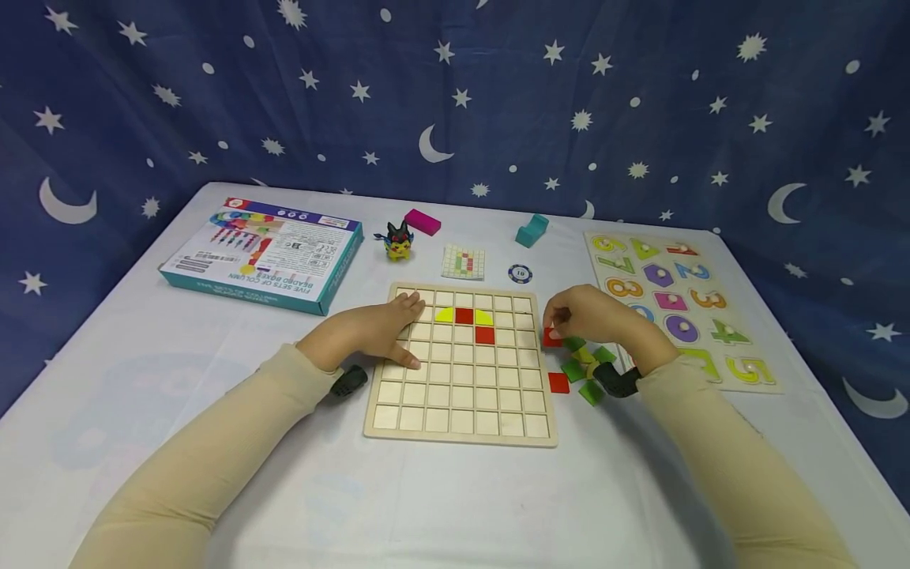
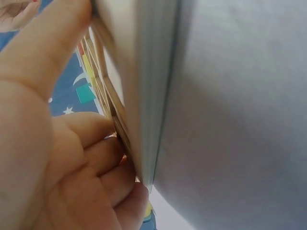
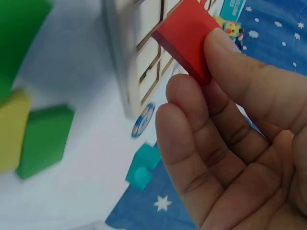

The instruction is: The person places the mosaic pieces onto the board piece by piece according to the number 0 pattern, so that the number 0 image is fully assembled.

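A wooden grid board [image 1: 462,387] lies in the middle of the table, with two yellow tiles [image 1: 444,315] and two red tiles [image 1: 485,335] set near its top. My left hand [image 1: 391,328] lies flat on the board's left side, fingers spread. In the left wrist view the fingers [image 2: 96,158] lie against the board's edge [image 2: 120,57]. My right hand [image 1: 562,324] hovers just right of the board and pinches a red square tile [image 1: 550,338] between thumb and fingers; that tile [image 3: 184,36] shows plainly in the right wrist view.
Loose green tiles [image 1: 573,370], a yellow one and a red tile [image 1: 558,382] lie right of the board. Farther back are a teal game box [image 1: 263,253], a toy figure [image 1: 399,239], a magenta block [image 1: 423,222], a teal block [image 1: 532,230], a pattern card [image 1: 464,261] and a chip [image 1: 520,273]. A number puzzle [image 1: 678,304] lies at right.
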`<state>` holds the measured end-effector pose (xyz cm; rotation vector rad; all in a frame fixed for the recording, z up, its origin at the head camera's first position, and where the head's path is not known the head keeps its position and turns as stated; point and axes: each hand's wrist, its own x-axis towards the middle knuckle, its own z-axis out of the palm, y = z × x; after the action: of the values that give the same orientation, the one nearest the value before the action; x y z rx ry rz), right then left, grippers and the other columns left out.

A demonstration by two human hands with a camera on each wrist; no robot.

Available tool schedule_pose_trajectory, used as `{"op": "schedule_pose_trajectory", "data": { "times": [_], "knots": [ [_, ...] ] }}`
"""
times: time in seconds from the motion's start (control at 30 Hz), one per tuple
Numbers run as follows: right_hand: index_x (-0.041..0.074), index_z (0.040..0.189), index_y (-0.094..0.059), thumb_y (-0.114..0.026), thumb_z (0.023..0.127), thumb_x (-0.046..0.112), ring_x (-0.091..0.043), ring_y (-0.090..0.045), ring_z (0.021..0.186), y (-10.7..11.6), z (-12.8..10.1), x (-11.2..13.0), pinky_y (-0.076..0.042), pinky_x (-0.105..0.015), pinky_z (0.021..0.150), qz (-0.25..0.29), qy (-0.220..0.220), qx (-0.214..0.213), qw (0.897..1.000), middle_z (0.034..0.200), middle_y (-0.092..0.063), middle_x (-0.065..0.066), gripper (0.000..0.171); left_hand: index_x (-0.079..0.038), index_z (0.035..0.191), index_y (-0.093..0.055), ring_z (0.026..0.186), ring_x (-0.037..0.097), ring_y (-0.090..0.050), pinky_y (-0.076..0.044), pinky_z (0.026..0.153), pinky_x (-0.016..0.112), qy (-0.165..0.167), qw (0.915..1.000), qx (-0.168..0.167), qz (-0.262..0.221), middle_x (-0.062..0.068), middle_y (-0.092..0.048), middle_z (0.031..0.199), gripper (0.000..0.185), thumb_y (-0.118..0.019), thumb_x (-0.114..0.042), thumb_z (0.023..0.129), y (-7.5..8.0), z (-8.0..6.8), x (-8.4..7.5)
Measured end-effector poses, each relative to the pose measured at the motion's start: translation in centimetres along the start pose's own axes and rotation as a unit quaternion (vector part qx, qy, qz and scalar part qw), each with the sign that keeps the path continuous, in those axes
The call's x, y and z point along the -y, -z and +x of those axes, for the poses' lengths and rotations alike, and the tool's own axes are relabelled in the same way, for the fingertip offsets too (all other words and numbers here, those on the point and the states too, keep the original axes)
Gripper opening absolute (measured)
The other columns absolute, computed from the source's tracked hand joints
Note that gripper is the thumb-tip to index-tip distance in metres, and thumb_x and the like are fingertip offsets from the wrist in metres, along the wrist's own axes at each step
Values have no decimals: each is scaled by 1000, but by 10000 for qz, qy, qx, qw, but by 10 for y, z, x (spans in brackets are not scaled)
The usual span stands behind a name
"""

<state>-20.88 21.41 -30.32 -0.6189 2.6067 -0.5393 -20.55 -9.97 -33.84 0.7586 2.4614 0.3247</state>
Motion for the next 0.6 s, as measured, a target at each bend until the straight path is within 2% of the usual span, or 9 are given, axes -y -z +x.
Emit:
{"op": "schedule_pose_trajectory", "data": {
  "times": [0.2,0.4,0.6],
  "knots": [
    [5,85,-67,-67,82,7,-14,-51,69,-6,12,16,-45,-26,63,-34,176,57,9998,74,-61,0,3,1,147,-11,142,32,-1,-12,114,47,-36,10000,27,53,17,-2,154,99,-67,-45,79,0,0,0],
    [6,85,-68,-67,82,5,-14,-51,70,-12,24,28,-45,-25,64,-38,152,103,9998,75,-61,0,4,1,147,-11,142,33,0,-11,115,46,-39,10000,22,76,17,-2,154,99,-67,-44,79,0,1,-1],
    [8,86,-72,-68,81,5,-13,-51,71,-22,36,41,-46,-24,66,-14,206,348,9992,78,-65,0,7,1,147,-11,142,32,0,-10,115,46,-16,10000,32,62,17,-2,154,98,-67,-44,80,1,0,0]
  ]
}}
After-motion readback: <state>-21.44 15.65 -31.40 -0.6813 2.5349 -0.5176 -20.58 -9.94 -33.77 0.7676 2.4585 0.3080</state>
